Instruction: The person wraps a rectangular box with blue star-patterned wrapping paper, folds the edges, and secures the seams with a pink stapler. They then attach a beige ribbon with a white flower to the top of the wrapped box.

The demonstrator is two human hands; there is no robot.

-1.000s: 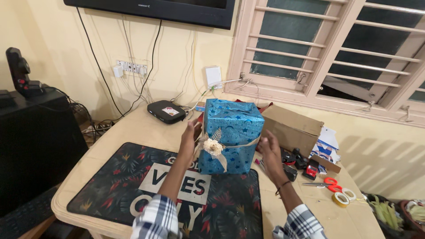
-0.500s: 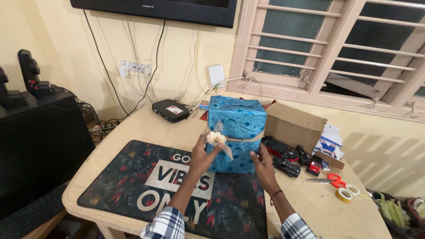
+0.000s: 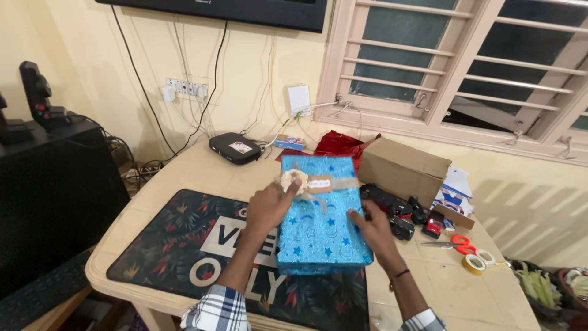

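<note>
A box wrapped in shiny blue star-patterned paper (image 3: 318, 224) lies flat on a dark leaf-patterned mat (image 3: 177, 239). A beige ribbon with a cream flower bow (image 3: 293, 180) and a small tag crosses its far end. My left hand (image 3: 267, 206) rests on the box's left side, fingers reaching the bow. My right hand (image 3: 370, 228) presses against the box's right edge.
A brown cardboard box (image 3: 401, 167) stands behind, with red wrapping (image 3: 337, 144) beside it. Toy cars (image 3: 401, 217), orange scissors (image 3: 456, 245) and tape rolls (image 3: 473, 263) lie at right. A black set-top box (image 3: 234, 148) sits near the wall.
The blue box has gone from standing upright to lying flat on the mat, nearer to me. Both hands came down with it and stay on its sides.
</note>
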